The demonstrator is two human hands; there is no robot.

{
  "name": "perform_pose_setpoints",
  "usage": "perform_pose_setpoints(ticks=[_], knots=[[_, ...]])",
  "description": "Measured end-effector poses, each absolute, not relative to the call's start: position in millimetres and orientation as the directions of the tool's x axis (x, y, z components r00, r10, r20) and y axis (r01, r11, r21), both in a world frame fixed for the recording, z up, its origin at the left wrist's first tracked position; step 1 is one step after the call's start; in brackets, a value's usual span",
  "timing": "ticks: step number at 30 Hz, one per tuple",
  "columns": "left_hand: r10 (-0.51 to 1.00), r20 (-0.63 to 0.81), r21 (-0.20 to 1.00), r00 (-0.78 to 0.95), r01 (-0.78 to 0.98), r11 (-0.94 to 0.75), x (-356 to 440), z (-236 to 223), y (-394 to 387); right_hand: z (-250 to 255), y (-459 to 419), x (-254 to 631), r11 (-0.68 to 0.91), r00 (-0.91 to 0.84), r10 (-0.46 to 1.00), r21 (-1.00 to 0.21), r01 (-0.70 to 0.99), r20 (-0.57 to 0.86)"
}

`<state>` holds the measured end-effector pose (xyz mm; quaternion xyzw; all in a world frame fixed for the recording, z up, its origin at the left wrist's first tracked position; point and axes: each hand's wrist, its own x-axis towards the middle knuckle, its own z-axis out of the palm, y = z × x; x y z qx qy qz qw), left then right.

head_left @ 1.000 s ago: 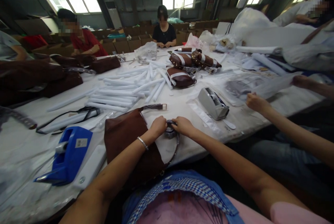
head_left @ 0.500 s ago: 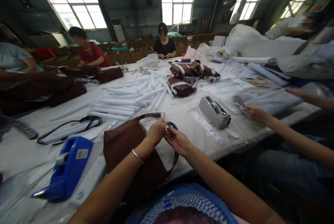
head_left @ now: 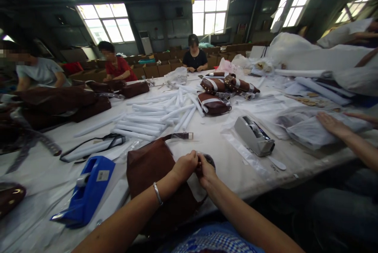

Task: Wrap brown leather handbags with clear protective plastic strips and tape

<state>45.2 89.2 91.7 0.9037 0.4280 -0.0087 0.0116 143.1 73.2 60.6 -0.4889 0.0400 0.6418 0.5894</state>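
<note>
A brown handbag [head_left: 153,162] lies on the table right before me, partly under my forearms. My left hand [head_left: 185,165] is closed in a pinch beyond its right side, fingertips against those of my right hand [head_left: 206,172]. Both appear to grip the bag's strap [head_left: 209,160], whose dark curled end shows just past my right fingers; the exact point they pinch is hidden. Another strap end with a metal buckle [head_left: 189,135], wrapped in clear film, sticks out from the bag's top, apart from my hands.
A blue tape dispenser [head_left: 84,190] stands at left, a grey one [head_left: 254,135] at right. White rolls [head_left: 147,121] lie in a heap beyond the bag, beside several wrapped brown bags [head_left: 214,103]. A co-worker's hand [head_left: 333,125] rests on a plastic-wrapped package [head_left: 313,129] at right.
My hands have drawn together; my right hand, loosely spread before, is now pinched closed against the left. The buckled strap end has come clear of my left hand. The view has shifted left.
</note>
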Motion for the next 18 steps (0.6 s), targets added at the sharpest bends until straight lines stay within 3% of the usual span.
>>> perform_pose_setpoints(ticks=[5, 9, 18], knots=[[0.798, -0.024, 0.134, 0.603, 0.793, -0.595, 22, 104, 143, 56, 69, 152, -0.282, 0.185, 0.765, -0.579, -0.765, -0.617], [0.889, -0.019, 0.158, 0.458, 0.879, -0.450, 2, 105, 216, 50, 60, 151, -0.303, 0.125, 0.834, -0.635, -0.710, -0.538], [0.870, -0.283, 0.225, 0.403, 0.910, -0.348, -39, 60, 279, 34, 54, 159, -0.380, 0.043, 0.871, -0.726, -0.573, -0.490]])
